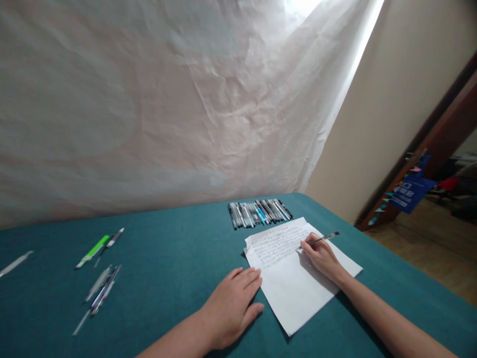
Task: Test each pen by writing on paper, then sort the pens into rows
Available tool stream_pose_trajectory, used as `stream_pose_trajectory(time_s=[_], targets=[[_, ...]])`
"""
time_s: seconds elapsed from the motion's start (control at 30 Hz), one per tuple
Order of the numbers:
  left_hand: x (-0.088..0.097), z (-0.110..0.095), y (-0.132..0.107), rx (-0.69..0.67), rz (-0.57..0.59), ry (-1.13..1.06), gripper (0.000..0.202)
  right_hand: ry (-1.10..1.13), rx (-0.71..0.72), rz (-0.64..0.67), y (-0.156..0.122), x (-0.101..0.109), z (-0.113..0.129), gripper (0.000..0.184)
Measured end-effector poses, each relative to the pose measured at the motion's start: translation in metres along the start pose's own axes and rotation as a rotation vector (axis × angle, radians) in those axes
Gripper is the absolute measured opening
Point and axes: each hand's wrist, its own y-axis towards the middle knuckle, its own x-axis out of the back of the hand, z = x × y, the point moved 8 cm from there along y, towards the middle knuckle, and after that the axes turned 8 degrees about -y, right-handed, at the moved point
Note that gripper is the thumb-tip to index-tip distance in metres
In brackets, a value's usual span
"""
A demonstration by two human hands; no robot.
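Note:
My right hand is closed around a slim pen with a dark end. The pen's tip meets a white sheet of paper, whose upper part carries several lines of small handwriting. Another sheet's edge shows beneath at the upper left. My left hand lies flat on the green cloth with its fingers stretched, the fingertips at the paper's left edge. It holds nothing. Beyond the paper, a row of several pens lies side by side, mostly black and clear, with a blue one among them.
On the left of the green-covered table lie a bright green pen, a dark-and-white pen, a loose group of pens and a pale stick-like item. A pale sheet hangs behind. A blue bag hangs by the doorway.

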Motion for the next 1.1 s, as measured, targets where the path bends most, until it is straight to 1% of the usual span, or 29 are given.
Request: stream_pose_trajectory(time_s=[0.4, 0.7, 1.1], targets=[[-0.0018, 0.0008, -0.0005, -0.007, 0.011, 0.021, 0.047, -0.034, 0.032, 0.012, 0.0, -0.0004, 0.0022, 0.018], [-0.0004, 0.0, -0.0001, -0.015, -0.016, 0.015, 0.046, -0.059, 0.043, 0.001, 0.0001, 0.0, 0.0041, 0.018], [-0.0007, -0.0001, -0.0002, -0.002, 0.015, 0.026, 0.047, -0.045, 0.016, 0.026, -0.0002, -0.0007, 0.0037, 0.018]])
